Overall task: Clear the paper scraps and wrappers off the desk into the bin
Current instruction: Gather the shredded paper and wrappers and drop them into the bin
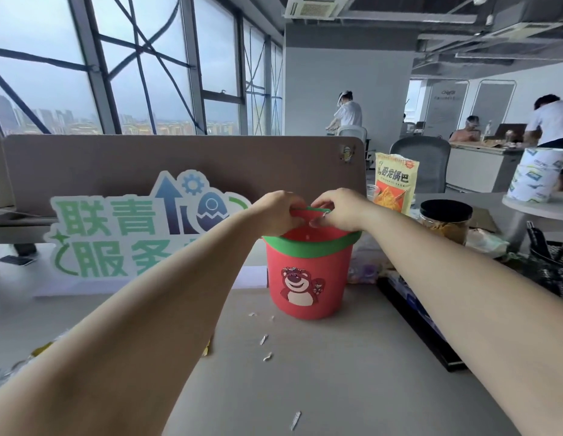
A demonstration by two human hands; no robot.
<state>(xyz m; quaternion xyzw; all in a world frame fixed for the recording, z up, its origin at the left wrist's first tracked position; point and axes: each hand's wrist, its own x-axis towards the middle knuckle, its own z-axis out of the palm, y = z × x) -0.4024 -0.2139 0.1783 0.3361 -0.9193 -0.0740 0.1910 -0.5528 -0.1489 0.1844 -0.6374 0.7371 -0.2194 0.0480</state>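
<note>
Both hands, the left hand and right hand, are held pinched over the bin; contents cannot be told. Remaining scraps lie lower centre, lengthwise toward the bin, nearer the left arm.

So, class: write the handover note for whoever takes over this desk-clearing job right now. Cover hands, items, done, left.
Left hand and right hand: both over the far rim of the red bin, fingers pinched; any scrap between them is too small to confirm.
Bin: upright on the desk, mid-desk.
Done: cannot tell how much is already inside.
Left: paper scraps on the desk in front of the bin, one near the front edge, gold wrapper bits by the left forearm.
</note>
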